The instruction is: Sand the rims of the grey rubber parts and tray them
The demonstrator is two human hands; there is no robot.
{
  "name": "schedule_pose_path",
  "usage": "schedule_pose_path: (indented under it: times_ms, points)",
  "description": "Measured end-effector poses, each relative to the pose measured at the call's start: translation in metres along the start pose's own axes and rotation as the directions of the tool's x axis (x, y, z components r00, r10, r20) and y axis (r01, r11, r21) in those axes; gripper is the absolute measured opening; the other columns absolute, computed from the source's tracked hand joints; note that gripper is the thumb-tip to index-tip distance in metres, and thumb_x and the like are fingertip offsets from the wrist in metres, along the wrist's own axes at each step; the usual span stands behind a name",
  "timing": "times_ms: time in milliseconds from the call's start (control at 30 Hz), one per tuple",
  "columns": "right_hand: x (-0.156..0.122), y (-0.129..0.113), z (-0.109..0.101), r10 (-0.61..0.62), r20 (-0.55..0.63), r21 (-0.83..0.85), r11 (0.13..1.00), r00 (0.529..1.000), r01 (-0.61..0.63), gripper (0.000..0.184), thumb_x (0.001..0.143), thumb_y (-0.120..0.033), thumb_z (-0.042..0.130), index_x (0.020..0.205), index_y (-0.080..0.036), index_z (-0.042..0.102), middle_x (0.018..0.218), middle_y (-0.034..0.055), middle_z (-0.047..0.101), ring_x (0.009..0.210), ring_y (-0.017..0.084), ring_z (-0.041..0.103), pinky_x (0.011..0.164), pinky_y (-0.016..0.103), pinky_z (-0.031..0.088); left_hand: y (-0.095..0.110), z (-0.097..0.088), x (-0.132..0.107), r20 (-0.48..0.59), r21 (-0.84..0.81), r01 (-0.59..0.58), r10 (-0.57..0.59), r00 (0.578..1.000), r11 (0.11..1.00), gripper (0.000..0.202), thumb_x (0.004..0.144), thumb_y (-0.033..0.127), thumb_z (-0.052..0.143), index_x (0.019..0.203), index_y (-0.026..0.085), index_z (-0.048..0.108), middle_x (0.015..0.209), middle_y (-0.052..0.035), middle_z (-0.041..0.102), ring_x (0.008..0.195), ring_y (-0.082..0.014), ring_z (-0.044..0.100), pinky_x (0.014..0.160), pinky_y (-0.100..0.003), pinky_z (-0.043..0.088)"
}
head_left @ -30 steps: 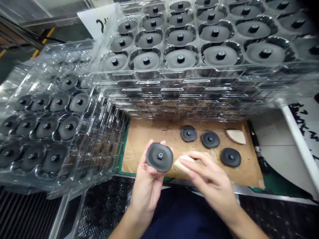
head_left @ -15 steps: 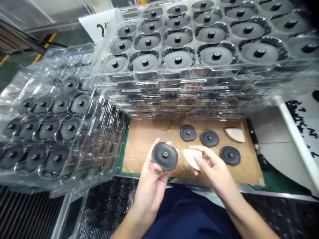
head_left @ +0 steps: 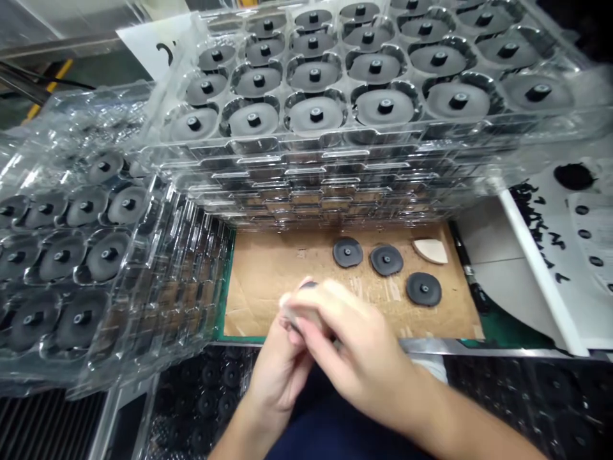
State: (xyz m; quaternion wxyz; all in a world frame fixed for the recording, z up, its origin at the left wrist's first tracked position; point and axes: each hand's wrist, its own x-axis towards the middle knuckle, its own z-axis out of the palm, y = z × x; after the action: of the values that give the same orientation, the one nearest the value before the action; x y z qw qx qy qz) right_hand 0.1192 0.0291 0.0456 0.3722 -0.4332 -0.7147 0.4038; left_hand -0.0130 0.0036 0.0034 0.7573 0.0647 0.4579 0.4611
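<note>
My left hand (head_left: pixel 280 364) is closed around a black rounded disc (head_left: pixel 310 284), which is mostly covered, with only a dark sliver of rim showing. Over it lies my right hand (head_left: pixel 357 345), fingers bent and pressed together around a thin white wedge-shaped pad (head_left: pixel 286 300) that barely shows at the fingertips. The two hands meet above the front of a brown cardboard sheet (head_left: pixel 261 275). Beyond them on the cardboard rest a black disc (head_left: pixel 347 252), a second disc (head_left: pixel 385 260) and a third disc (head_left: pixel 424 289), each with a central stub. Another pale wedge pad (head_left: pixel 431 250) lies behind the third.
A tall stack of clear plastic trays (head_left: pixel 306 142) filled with black discs stands behind the cardboard. A second tray stack (head_left: pixel 108 300) rises at the left. On the right are a white upright panel (head_left: pixel 541 275) and a sheet with black handwriting (head_left: pixel 560 255).
My right hand has moved left with the white pad onto the disc in my left hand, covering it. The whole view has shifted a little to the right.
</note>
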Motion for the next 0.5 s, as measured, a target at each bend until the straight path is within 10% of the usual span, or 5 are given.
schedule_pose_path:
  times_ms: [100, 267, 500]
  points:
    - [-0.004, -0.002, -0.006, 0.057, 0.165, 0.064, 0.996, 0.985, -0.068, 0.017, 0.089, -0.01, 0.048, 0.096, -0.018, 0.061, 0.084, -0.0004, 0.062, 0.073, 0.009, 0.057, 0.068, 0.017, 0.046, 0.003, 0.002, 0.0, 0.015, 0.03, -0.026, 0.026, 1.0, 0.999, 0.05, 0.064, 0.016, 0.075, 0.111, 0.025, 0.062, 0.11, -0.0039, 0.068, 0.102, -0.0205, 0.062, 0.089, -0.028, 0.05]
    - [0.005, -0.002, -0.003, -0.048, -0.044, -0.017, 0.999, 0.998, 0.047, 0.019, 0.089, -0.012, 0.046, 0.101, -0.013, 0.061, 0.087, 0.0047, 0.063, 0.08, 0.013, 0.059, 0.075, 0.024, 0.048, 0.001, 0.008, -0.001, 0.096, 0.03, -0.01, 0.007, 0.995, 0.999, 0.029, 0.064, 0.031, 0.077, 0.088, 0.018, 0.07, 0.093, -0.0067, 0.071, 0.101, -0.0253, 0.062, 0.09, -0.034, 0.049]
    - [-0.019, -0.003, -0.031, 0.07, 0.149, -0.07, 0.996, 0.986, -0.06, 0.017, 0.086, -0.008, 0.052, 0.094, -0.02, 0.062, 0.081, -0.0016, 0.065, 0.069, 0.008, 0.059, 0.062, 0.016, 0.045, 0.006, 0.009, -0.005, 0.098, 0.004, 0.017, -0.017, 0.995, 1.0, 0.052, 0.053, 0.023, 0.084, 0.102, 0.024, 0.068, 0.104, -0.002, 0.069, 0.093, -0.0166, 0.064, 0.079, -0.019, 0.05]
